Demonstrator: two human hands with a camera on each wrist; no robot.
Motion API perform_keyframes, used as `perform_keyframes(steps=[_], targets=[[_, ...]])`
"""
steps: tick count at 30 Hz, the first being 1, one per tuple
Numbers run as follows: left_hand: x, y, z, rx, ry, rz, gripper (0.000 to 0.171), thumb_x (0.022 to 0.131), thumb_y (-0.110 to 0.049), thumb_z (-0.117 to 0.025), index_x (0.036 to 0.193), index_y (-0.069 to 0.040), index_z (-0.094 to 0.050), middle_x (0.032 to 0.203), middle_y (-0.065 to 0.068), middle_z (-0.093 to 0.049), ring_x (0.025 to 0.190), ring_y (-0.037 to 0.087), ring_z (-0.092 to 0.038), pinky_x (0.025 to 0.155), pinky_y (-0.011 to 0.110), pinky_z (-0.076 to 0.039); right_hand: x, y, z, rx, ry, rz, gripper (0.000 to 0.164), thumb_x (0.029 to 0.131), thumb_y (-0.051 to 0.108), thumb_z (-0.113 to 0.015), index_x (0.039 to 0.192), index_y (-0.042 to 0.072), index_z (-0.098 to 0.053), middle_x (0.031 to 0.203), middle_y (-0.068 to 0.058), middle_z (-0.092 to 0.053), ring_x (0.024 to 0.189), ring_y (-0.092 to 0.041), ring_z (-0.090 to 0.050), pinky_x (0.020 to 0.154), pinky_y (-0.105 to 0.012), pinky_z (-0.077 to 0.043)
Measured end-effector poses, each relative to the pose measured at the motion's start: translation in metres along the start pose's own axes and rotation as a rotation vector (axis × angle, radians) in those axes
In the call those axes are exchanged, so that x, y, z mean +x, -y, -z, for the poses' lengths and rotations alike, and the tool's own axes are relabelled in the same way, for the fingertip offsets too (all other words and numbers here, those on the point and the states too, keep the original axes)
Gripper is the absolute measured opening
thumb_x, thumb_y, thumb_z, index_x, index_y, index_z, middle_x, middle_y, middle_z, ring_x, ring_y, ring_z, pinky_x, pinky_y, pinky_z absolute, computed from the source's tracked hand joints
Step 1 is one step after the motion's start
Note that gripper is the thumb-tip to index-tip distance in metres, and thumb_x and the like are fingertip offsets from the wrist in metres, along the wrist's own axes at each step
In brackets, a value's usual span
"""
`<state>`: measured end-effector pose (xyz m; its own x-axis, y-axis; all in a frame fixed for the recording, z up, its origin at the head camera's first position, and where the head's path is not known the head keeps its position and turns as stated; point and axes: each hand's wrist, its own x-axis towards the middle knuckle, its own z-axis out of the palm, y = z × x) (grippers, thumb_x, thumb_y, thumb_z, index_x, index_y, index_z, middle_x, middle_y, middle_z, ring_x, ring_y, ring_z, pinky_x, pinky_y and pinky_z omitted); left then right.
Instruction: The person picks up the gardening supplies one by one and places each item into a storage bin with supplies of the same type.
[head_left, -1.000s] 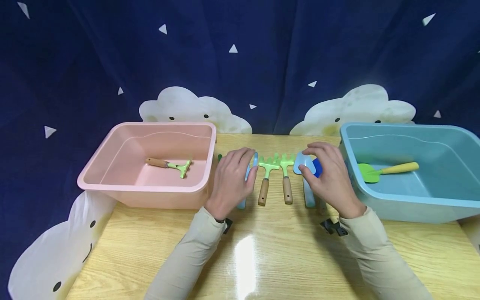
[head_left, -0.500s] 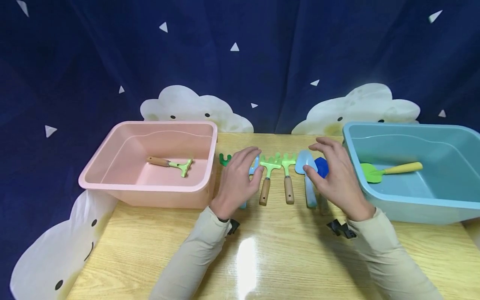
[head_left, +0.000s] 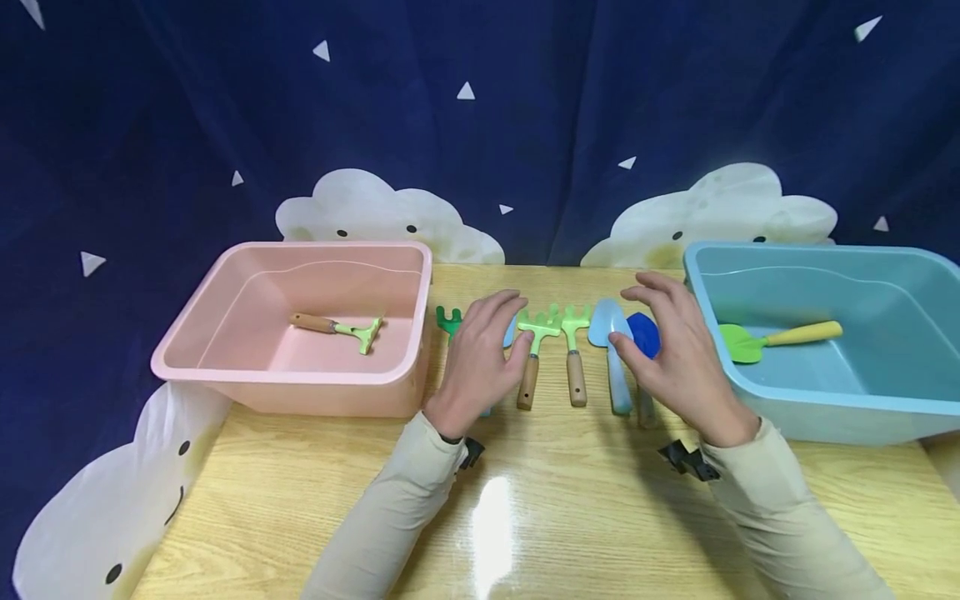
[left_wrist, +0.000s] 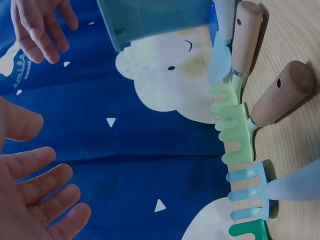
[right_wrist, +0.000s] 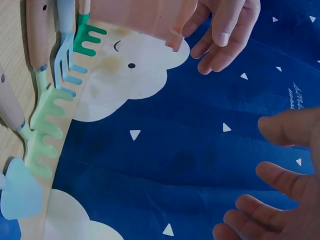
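My left hand (head_left: 480,358) hovers over the left end of a row of toy garden tools, its fingers relaxed and holding nothing. Beneath it lie a dark green rake (head_left: 448,319) and a light blue rake (left_wrist: 249,190), both partly hidden in the head view. Two light green rakes (head_left: 538,325) with wooden handles lie between the hands. At the right end, my right hand (head_left: 681,358) is held above a light blue trowel (head_left: 618,387) and a dark blue shovel (head_left: 645,333). Its fingers are spread and slightly bent, with nothing in them.
A pink bin (head_left: 292,377) at left contains a small light green tool (head_left: 366,335) with a wooden handle. The blue bin (head_left: 832,400) at right holds a green shovel (head_left: 742,344) with a yellow handle. Behind the wooden table (head_left: 570,508) hangs a navy cloth (head_left: 525,125).
Both hands have shifted slightly to the right, uncovering more of the dark green rake and the dark blue shovel. The tools and bins stay in place.
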<state>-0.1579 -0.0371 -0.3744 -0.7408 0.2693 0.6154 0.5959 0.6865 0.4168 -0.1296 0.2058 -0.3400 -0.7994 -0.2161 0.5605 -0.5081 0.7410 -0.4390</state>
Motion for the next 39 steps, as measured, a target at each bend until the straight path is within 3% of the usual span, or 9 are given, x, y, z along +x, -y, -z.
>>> perform_keyframes(steps=[17, 31, 35, 37, 39], targets=[[0.0, -0.002, -0.001, 0.024, 0.023, -0.022, 0.039, 0.092, -0.021, -0.061, 0.127, -0.005, -0.064, 0.134, 0.011, -0.063, 0.127, 0.027, -0.058, 0.107, 0.04, -0.046, -0.005, 0.002, 0.009, -0.02, 0.006, -0.003, 0.051, 0.079, 0.005, -0.077, 0.126, -0.001, -0.056, 0.145, -0.024, -0.046, 0.133, -0.047, -0.041, 0.103, -0.063, -0.032], [0.008, -0.012, -0.012, -0.003, 0.06, -0.065, 0.039, 0.092, -0.022, -0.063, 0.126, -0.005, -0.065, 0.134, 0.012, -0.063, 0.127, 0.028, -0.058, 0.108, 0.039, -0.045, -0.023, -0.01, 0.047, -0.084, -0.042, 0.012, 0.053, 0.076, 0.002, -0.077, 0.125, -0.003, -0.059, 0.142, -0.027, -0.049, 0.126, -0.048, -0.044, 0.098, -0.057, -0.031], [0.009, -0.011, -0.015, -0.006, 0.07, -0.059, 0.039, 0.092, -0.022, -0.062, 0.126, -0.005, -0.065, 0.134, 0.011, -0.063, 0.126, 0.027, -0.058, 0.108, 0.039, -0.045, -0.027, -0.016, 0.062, -0.116, -0.051, 0.002, 0.047, 0.082, 0.012, -0.074, 0.125, -0.002, -0.06, 0.141, -0.027, -0.05, 0.125, -0.05, -0.044, 0.099, -0.059, -0.03], [0.009, -0.01, -0.016, -0.013, 0.078, -0.048, 0.039, 0.092, -0.023, -0.062, 0.126, -0.005, -0.065, 0.134, 0.012, -0.063, 0.126, 0.027, -0.058, 0.107, 0.039, -0.045, -0.028, -0.021, 0.07, -0.14, -0.062, 0.001, 0.05, 0.091, 0.033, -0.068, 0.125, -0.003, -0.061, 0.14, -0.027, -0.051, 0.124, -0.051, -0.044, 0.1, -0.059, -0.03], [0.009, -0.01, -0.017, -0.03, 0.088, -0.04, 0.039, 0.092, -0.023, -0.061, 0.127, -0.004, -0.064, 0.134, 0.012, -0.063, 0.126, 0.027, -0.058, 0.107, 0.039, -0.046, -0.03, -0.026, 0.078, -0.175, -0.07, -0.001, 0.065, 0.094, 0.053, -0.057, 0.124, -0.004, -0.061, 0.138, -0.029, -0.052, 0.122, -0.052, -0.044, 0.101, -0.06, -0.029]])
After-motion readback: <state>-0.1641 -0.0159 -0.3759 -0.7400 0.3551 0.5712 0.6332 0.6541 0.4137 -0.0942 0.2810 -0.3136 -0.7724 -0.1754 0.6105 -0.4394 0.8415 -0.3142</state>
